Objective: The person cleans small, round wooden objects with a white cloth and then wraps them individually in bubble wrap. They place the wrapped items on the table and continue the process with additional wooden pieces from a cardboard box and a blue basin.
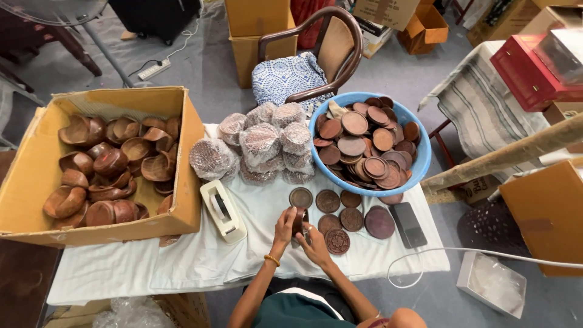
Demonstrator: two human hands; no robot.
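Observation:
My left hand [283, 226] and my right hand [314, 241] both grip a small stack of round brown wooden coasters [299, 220], held on edge just above the white cloth. Several carved coasters [328, 201] lie flat on the cloth right beyond my hands, one [337, 241] beside my right hand. A blue plastic tub [420, 163] behind them is heaped with more wooden discs. Bubble-wrapped coaster stacks [261, 144] stand at the table's far middle.
A white tape dispenser [223, 211] sits left of my hands. A cardboard box [188, 158] of wooden bowls fills the left side. A black phone [408, 225] lies at the right edge. A wooden chair [340, 45] stands behind; a cardboard box [549, 212] is at right.

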